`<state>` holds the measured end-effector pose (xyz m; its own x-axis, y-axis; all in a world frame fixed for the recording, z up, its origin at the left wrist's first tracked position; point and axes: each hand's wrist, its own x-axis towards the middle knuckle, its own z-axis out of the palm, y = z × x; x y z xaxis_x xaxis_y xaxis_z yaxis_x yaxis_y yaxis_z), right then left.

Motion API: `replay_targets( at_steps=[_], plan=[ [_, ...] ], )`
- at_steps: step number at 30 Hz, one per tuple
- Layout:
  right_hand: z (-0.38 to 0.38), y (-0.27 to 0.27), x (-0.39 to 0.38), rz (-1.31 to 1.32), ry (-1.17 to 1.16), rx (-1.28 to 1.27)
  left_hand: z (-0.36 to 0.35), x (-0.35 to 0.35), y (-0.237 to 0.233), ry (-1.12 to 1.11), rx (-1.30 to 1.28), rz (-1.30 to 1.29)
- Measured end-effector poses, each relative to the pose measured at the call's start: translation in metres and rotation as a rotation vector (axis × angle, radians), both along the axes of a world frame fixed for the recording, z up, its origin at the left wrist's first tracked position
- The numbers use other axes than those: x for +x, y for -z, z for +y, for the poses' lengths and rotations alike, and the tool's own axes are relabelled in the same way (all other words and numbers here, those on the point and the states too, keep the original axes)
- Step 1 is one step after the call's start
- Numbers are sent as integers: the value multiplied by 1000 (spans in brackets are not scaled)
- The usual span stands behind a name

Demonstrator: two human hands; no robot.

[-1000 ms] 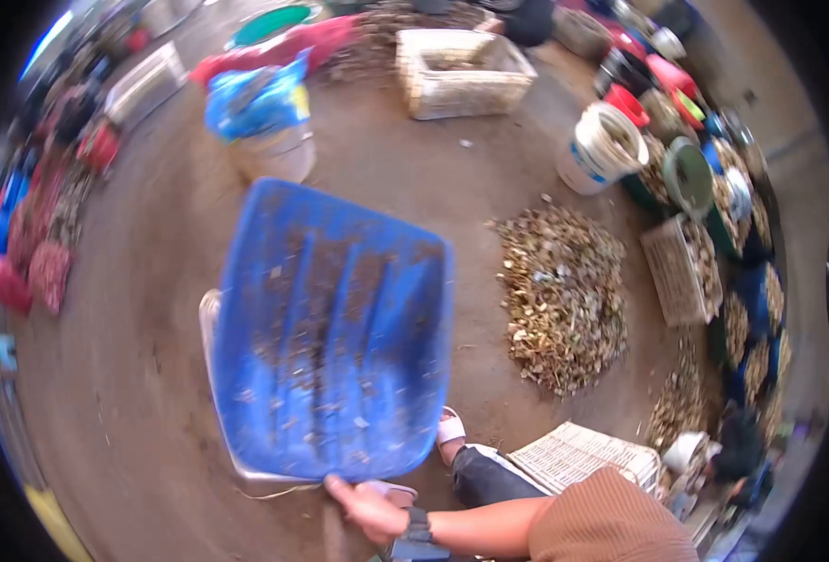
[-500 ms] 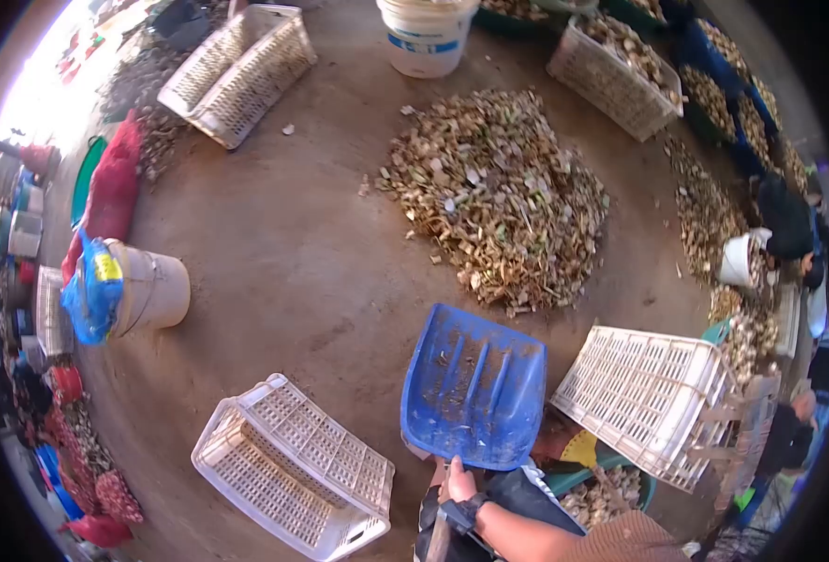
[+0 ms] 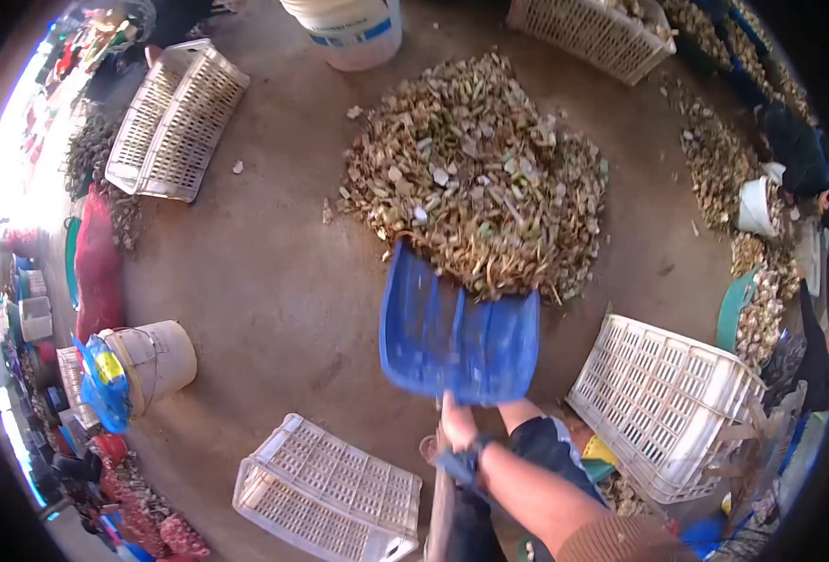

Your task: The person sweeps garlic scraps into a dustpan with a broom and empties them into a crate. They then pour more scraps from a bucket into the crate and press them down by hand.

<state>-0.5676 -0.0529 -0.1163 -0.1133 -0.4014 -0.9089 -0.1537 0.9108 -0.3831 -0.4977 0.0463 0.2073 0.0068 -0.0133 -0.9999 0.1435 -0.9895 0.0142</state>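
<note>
My right hand [image 3: 458,423], with a dark watch band at the wrist, is closed around the wooden handle [image 3: 443,510] of a shovel, close below its blade. The blue plastic shovel blade [image 3: 457,337] is wide and ribbed, slightly smeared by motion. Its far edge meets the near side of a heap of dry brown and pale plant scraps [image 3: 480,178] on the floor. Few if any scraps show on the blade. My left hand is out of sight.
White slatted crates lie at the lower left [image 3: 330,492], right [image 3: 667,403] and upper left [image 3: 178,122]. A white bucket [image 3: 162,361] with a blue bag stands left, another bucket [image 3: 349,33] behind the heap. Garlic-like bulbs [image 3: 761,318] lie at right, near a person in dark clothing [image 3: 794,150].
The shovel has moved forward, and its front edge now meets the heap. My right hand and forearm have gone forward with it. The view has shifted.
</note>
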Motion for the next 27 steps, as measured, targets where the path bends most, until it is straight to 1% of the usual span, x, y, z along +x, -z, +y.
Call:
replay_targets(
  at_steps=[1,2,3,4,5,6,7,8,10,11,12,13,14,16,17,18,20,21,22,23,24,25,26,27],
  plan=[
    [-44,0,9,-84,50,288,-42,19,6,253,-37,-29],
    [-74,12,24,-145,138,304,-52,28,21,275,-89,-60],
    [-86,47,30,-37,-57,86,-62,37,33,-2,-88,31],
    [-89,73,34,-37,-45,90,-69,43,42,-278,-79,127],
    [-87,94,36,111,-229,-223,-72,46,50,-282,-98,90],
    [-104,73,24,-50,-264,-50,-72,47,56,-283,-112,64],
    [-122,53,12,-205,-321,139,-70,47,60,-358,-121,43],
    [-143,30,0,-342,-398,316,-81,54,57,-234,-85,47],
    [-163,-6,-40,-251,-582,331,-76,64,60,-147,24,45],
    [-144,7,-71,-178,-620,117,-69,65,63,-165,1,43],
    [-136,-4,-103,-69,-583,17,-83,70,60,-133,47,114],
    [-129,-16,-134,44,-550,-82,-84,71,62,-129,71,113],
    [-134,-56,-161,187,-436,-62,-83,71,63,-123,99,110],
    [-83,-80,-228,562,-800,68,-82,74,69,-104,126,171],
    [-58,-98,-251,521,-896,310,-91,71,64,-92,88,125],
    [-33,-116,-268,456,-992,556,-90,73,65,-63,106,146],
    [13,-155,-275,551,-1078,724,-91,84,68,47,65,86],
    [35,-159,-284,543,-1056,741,-100,100,70,109,258,217],
    [59,-159,-295,634,-1100,738,-103,96,67,116,152,88],
    [85,-154,-307,724,-1140,728,-102,98,68,163,158,98],
    [128,-133,-331,795,-1145,719,-99,104,71,208,161,106],
    [135,-125,-337,861,-1068,567,-63,125,80,407,-17,141],
    [140,-110,-350,892,-1028,491,-29,140,91,598,-198,175],
    [145,-95,-363,919,-989,412,-39,132,91,604,-196,172]
  ],
)
